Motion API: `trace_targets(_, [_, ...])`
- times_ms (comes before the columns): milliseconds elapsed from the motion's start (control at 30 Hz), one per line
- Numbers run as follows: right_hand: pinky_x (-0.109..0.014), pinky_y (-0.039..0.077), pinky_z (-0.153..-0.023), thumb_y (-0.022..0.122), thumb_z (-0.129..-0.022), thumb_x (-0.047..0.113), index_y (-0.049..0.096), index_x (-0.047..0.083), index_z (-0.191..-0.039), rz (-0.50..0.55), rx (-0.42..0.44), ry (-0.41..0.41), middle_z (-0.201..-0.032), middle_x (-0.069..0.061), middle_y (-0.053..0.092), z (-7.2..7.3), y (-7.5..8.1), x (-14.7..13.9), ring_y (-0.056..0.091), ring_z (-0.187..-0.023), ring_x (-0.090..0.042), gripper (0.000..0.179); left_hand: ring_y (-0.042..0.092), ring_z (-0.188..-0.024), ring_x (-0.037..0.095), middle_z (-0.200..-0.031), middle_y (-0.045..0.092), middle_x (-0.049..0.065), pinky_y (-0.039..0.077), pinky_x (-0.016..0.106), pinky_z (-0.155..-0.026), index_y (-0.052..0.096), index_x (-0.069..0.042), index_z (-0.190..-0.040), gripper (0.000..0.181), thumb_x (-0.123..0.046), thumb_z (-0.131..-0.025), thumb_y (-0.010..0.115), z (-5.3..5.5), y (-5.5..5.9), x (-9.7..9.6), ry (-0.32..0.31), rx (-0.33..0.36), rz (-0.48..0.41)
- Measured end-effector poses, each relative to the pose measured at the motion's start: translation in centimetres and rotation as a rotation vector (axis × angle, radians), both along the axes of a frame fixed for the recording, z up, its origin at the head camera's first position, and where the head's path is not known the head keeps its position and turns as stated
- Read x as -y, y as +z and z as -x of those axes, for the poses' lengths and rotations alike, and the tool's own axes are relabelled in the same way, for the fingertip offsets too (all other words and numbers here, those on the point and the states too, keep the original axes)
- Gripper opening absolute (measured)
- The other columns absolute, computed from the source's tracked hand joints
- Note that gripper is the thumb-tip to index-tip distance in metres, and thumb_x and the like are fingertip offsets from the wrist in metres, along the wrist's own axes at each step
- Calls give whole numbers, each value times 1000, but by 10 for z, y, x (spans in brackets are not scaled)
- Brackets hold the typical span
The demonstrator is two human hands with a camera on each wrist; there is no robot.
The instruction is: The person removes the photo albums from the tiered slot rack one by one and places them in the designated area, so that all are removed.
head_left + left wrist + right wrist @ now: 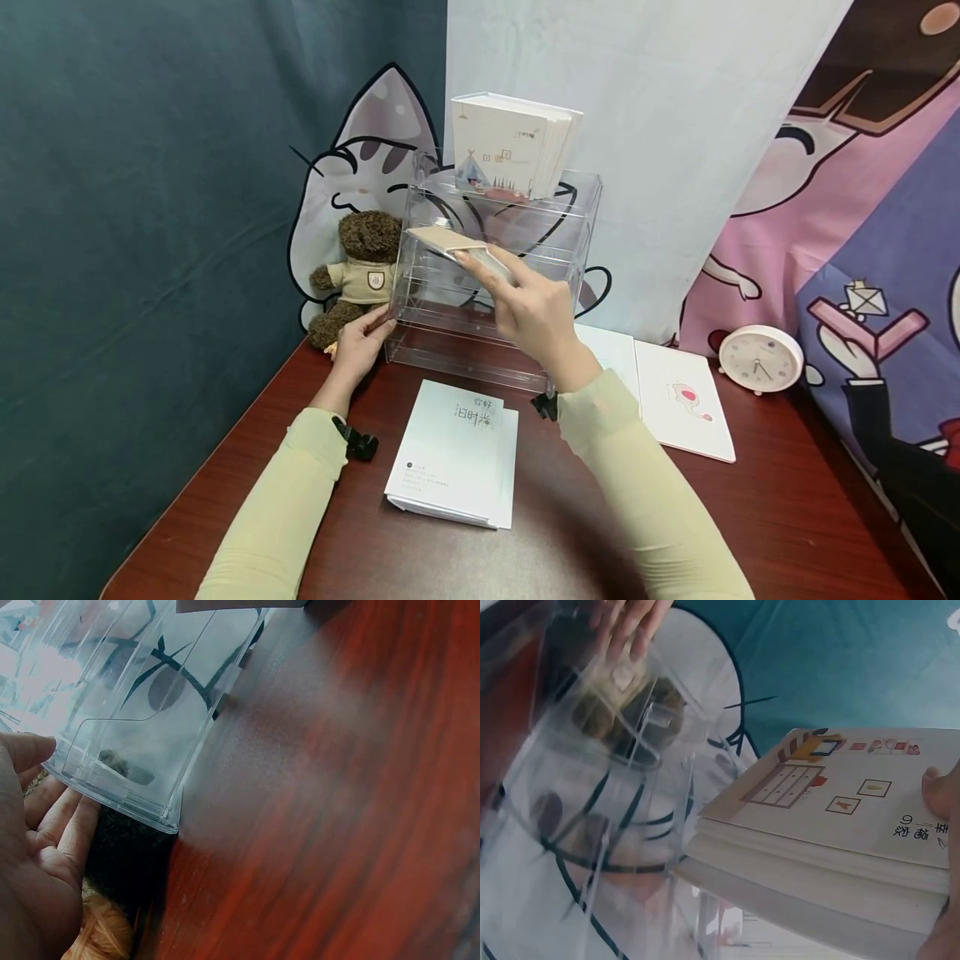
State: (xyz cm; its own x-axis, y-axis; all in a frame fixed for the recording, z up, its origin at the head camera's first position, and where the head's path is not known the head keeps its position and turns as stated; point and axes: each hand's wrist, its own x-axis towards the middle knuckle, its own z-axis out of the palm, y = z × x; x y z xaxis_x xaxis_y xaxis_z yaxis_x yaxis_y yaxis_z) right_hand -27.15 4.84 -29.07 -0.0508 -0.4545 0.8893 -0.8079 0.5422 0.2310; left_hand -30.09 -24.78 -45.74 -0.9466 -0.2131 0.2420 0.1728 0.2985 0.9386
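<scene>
A clear plastic rack with several tiers (465, 364) stands on the table. My left hand (360, 343) holds its left side edge near the base, the thumb on one side and the fingers on the other in the left wrist view. My right hand (536, 312) grips a thick book (840, 787) with a pale illustrated cover. In the head view this book is tilted in front of the rack's middle tiers, its tan cover facing up. Another light-coloured set of books (502, 150) stands on the top tier.
White books (450, 450) lie stacked on the table before the rack. At the right are a notebook with a pink elephant (682, 400) and a round clock (761, 358). A brown teddy bear (367, 237) sits left of the rack. Printed curtains hang behind.
</scene>
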Motion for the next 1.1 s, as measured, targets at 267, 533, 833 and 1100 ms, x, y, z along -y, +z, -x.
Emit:
trace_targets(267, [-30, 27, -34, 46, -87, -2, 66, 27, -134, 62, 40, 43, -125, -13, 68, -10, -17, -2, 65, -61, -29, 58, 58, -127, 28, -136, 63, 14, 48, 44, -104, 60, -15, -142, 49, -31, -97, 70, -1, 1, -1, -2, 3, -18])
trace_targets(533, [-32, 33, -34, 43, -82, -4, 68, 24, -133, 127, 62, 71, -122, -13, 69, -17, -27, -2, 72, -78, -31, 63, 58, -126, 27, -135, 63, 12, 48, 43, -104, 61, -16, -141, 48, -31, -96, 71, 0, 1, 0, 2, -2, -10])
trace_targets(833, [-27, 35, -36, 54, -91, -1, 64, 23, -138, 260, 108, 155, -121, -14, 70, -29, -45, 5, 58, -59, -22, 54, 58, -126, 27, -136, 63, 13, 48, 43, -104, 60, -18, -142, 49, -33, -96, 70, 1, -2, 0, -3, 6, -5])
trace_targets(1100, [-29, 44, -41, 61, -95, 3, 65, 19, -137, 289, 140, 194, -122, -14, 69, -35, -45, 6, 61, -63, -21, 45, 57, -127, 26, -138, 61, 12, 47, 44, -105, 60, -18, -143, 50, -34, -96, 70, 0, -1, 0, -19, 3, -13])
